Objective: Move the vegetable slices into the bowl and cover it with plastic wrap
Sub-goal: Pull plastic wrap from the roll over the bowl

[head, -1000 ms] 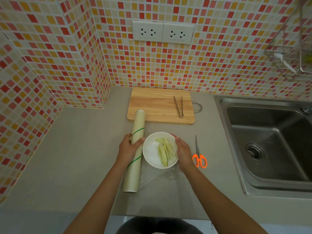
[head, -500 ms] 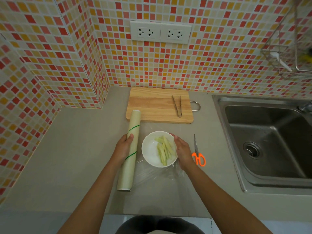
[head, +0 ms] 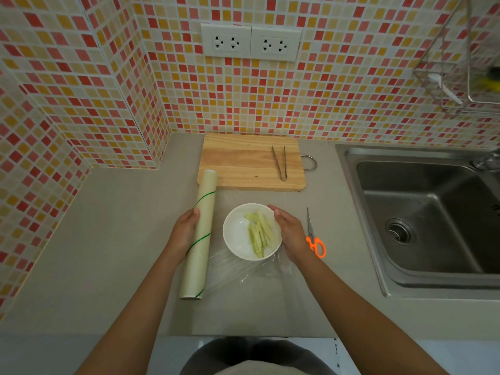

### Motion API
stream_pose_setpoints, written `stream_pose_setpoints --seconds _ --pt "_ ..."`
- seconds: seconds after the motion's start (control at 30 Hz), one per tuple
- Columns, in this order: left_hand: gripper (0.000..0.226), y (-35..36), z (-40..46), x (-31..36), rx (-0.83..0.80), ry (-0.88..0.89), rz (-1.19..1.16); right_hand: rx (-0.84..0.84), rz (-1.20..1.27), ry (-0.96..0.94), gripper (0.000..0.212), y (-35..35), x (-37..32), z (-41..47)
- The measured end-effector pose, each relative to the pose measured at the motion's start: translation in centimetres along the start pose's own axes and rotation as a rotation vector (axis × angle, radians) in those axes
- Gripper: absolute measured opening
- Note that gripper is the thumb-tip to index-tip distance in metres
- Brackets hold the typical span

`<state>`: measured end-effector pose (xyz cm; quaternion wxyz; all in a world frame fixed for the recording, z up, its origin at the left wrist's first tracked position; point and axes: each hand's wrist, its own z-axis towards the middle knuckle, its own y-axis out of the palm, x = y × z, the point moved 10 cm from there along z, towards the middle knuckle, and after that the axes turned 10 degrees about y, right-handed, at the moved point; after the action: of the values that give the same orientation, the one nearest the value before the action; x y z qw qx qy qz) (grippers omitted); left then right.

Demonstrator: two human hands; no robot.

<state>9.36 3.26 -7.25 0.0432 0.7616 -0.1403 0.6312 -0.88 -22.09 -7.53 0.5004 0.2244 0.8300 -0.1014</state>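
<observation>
I see the left hand (head: 185,234) curled round the middle of the plastic wrap roll (head: 199,234), thumb tip over its top; the roll lies on the counter (head: 108,239) with its far end touching the near left corner of the cutting board (head: 251,162). Just right of that hand sits the white bowl (head: 236,239), apart from the roll, with the pale green vegetable slices (head: 259,234) inside, toward its right half. My right hand (head: 290,232) is against the bowl's right rim, fingers together and mostly straight, cupping the side; I cannot tell whether it pinches the film. A clear sheet of film (head: 243,274) runs from the roll toward the right hand, wrinkled on the counter near the bowl's near edge; whether it lies over or under the bowl I cannot tell. Just right of the right hand lie scissors (head: 313,236) with orange handles, touching or nearly touching the wrist. Beyond both hands, metal tongs (head: 280,163) rest on the board. Far right of the right hand is the sink (head: 422,217).
</observation>
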Motion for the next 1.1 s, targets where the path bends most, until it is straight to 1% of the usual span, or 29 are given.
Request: stream_pose_setpoints --seconds 0.17,0.47,0.6,0.7,0.87,1.0,1.03,1.1 --pt "0.028 -0.3 -0.1 0.1 0.034 -0.017 -0.024 0.02 0.022 0.002 0.032 -0.3 -0.3 0.1" --pt "0.026 -1.1 -0.2 -1.0 0.113 -0.117 -0.104 0.077 0.074 -0.003 0.032 -1.0 -0.6 0.1" --pt "0.025 -1.0 -0.3 -1.2 0.115 -0.125 -0.117 0.096 0.137 0.022 0.041 -1.8 -0.7 0.4" --pt "0.027 -0.9 -0.5 -1.1 0.117 -0.119 -0.108 0.133 0.099 -0.002 0.043 -2.4 -1.3 0.7" --pt "0.027 -0.8 -0.5 -1.6 0.111 -0.137 -0.13 0.156 0.029 0.016 0.035 -2.6 -1.6 0.9" --pt "0.039 -0.5 -0.7 -1.2 0.047 -0.133 -0.091 0.155 0.011 0.018 0.025 -2.6 -1.5 0.4" --pt "0.039 -0.4 -0.6 -0.9 0.023 -0.11 -0.06 0.157 0.011 0.014 0.024 -2.5 -1.6 0.3" --pt "0.03 -0.4 -0.6 -0.4 0.004 -0.06 -0.019 0.169 0.002 0.009 0.024 -2.5 -1.8 0.0"
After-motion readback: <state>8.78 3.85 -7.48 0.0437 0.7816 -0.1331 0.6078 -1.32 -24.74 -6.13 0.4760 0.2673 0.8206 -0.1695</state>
